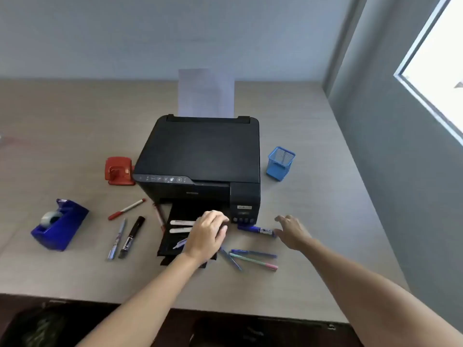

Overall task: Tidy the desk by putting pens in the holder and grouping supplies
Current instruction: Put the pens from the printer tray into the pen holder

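A blue mesh pen holder [280,162] stands empty to the right of the black printer [200,156]. My left hand [208,234] hovers over the printer's output tray [166,246] with its fingers curled down; two white pens [181,223] lie on the tray beside it. My right hand [292,231] is spread open, fingertips at the end of a blue marker [255,230]. Below lie a dark blue pen [253,253] and a green-and-pink pen [254,261]. Left of the tray are a red pen [126,209], a black marker [131,236] and a silver-blue pen [117,239].
A blue tape dispenser [59,224] sits at the left of the desk [313,246], and a red hole punch [119,171] rests against the printer's left side. A paper sheet [206,93] stands in the printer's rear feed. A wall and window close off the right.
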